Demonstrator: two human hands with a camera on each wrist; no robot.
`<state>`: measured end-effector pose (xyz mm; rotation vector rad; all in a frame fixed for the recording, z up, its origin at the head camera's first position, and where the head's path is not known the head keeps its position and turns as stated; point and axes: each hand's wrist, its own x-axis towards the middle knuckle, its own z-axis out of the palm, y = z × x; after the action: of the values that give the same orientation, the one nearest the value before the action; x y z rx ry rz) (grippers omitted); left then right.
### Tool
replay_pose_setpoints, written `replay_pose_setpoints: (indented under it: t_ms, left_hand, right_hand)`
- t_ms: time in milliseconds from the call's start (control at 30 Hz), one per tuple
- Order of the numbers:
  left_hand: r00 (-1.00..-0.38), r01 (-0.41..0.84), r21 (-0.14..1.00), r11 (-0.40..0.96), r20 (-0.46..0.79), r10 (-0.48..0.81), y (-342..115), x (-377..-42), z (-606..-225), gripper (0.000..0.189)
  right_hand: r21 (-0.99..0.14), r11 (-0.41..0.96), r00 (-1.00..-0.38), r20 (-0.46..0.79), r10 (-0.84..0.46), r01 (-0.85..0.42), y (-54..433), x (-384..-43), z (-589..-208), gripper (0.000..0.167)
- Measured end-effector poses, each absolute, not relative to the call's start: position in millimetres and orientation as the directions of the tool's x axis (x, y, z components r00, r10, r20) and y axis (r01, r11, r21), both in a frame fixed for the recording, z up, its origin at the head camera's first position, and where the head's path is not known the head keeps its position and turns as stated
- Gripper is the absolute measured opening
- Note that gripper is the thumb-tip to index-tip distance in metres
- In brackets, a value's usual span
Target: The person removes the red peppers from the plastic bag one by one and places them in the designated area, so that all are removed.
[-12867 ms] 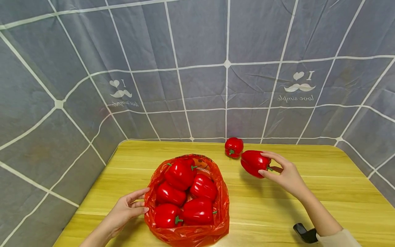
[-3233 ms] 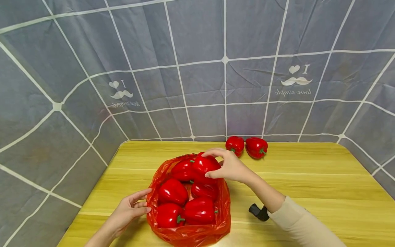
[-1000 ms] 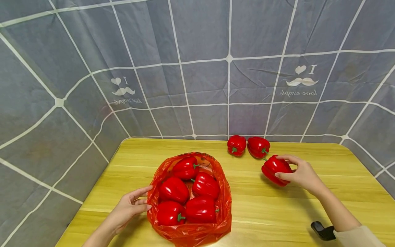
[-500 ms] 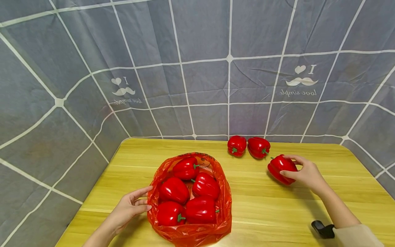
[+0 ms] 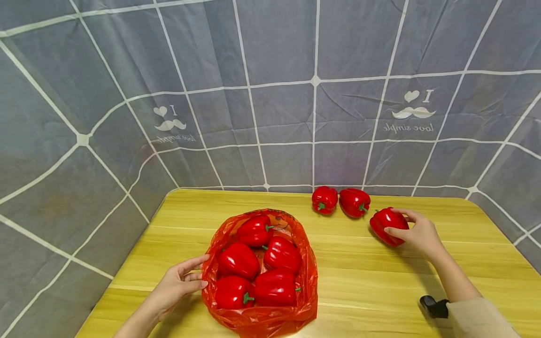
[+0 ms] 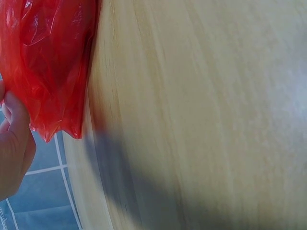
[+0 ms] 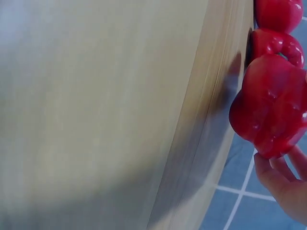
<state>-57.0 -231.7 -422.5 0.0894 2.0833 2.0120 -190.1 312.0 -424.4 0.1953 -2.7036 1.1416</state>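
A red plastic bag [image 5: 310, 277] stands on the table with its mouth wide, holding several red bell peppers [image 5: 238, 260] with green stems. At its left side my left hand [image 5: 177, 286] grips the rim between thumb and fingers; the left wrist view shows the fingers [image 6: 17, 112] against the crinkled plastic. To the right, my right hand [image 5: 420, 234] holds another red bell pepper [image 5: 386, 226] by its blunt end, tilted, with the stem toward the back. In the right wrist view this pepper [image 7: 271, 103] appears just above the table, with a shadow beneath.
Two red bell peppers, one [image 5: 324, 200] left of the other [image 5: 354, 203], lie side by side near the back edge of the yellow wood-grain table [image 5: 359, 291]. A grey cloth with white lines [image 5: 279, 117] hangs behind. A black object [image 5: 434, 307] sits by the right wrist.
Earlier, the right hand laid one pepper beside another at the back, then lifted a further pepper from the bag. That pepper has moved right and slightly backward. The left hand stays at the bag.
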Motion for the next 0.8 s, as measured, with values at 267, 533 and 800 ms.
replay_pose_setpoints:
  t_ms: [267, 533, 800]
  left_hand:
    - [-0.970, -0.118, 0.992, 0.049, -0.125, 0.208, -232, -58, -422, 0.066]
    - [-0.972, -0.116, 0.992, 0.041, -0.122, 0.203, -231, -58, -422, 0.064]
    - [-0.972, -0.115, 0.992, 0.046, -0.122, 0.202, -231, -58, -421, 0.065]
  right_hand:
    - [-0.667, 0.718, -0.963, 0.270, -0.013, -0.197, 311, -201, -424, 0.056]
    - [-0.651, 0.731, -0.948, 0.318, 0.018, -0.205, 307, -211, -424, 0.053]
    - [-0.654, 0.726, -0.931, 0.361, 0.056, -0.210, 303, -218, -427, 0.053]
